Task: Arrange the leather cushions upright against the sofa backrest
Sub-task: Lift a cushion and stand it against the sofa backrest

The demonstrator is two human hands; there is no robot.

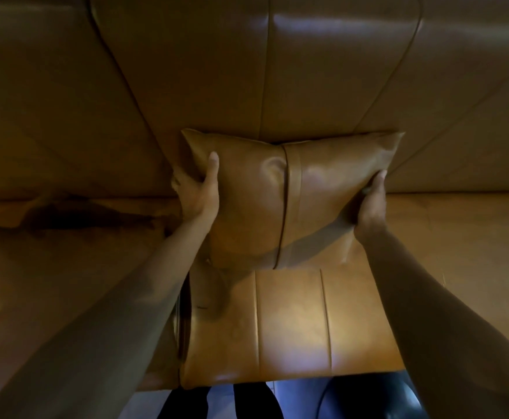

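A tan leather cushion point(292, 195) with a vertical seam strip is held upright in the middle of the view, its top edge against the sofa backrest point(265, 71). My left hand point(200, 189) grips its left edge, thumb on the front face. Its right edge is gripped by my right hand point(371, 204). A second tan leather cushion point(292, 325) with two vertical seams lies flat on the seat in front of the held one, near the seat's front edge.
The sofa seat point(458, 237) stretches left and right of the cushions. A dark creased gap point(74, 213) runs where seat meets backrest on the left. Below the seat edge a pale floor point(223, 400) and dark shapes show.
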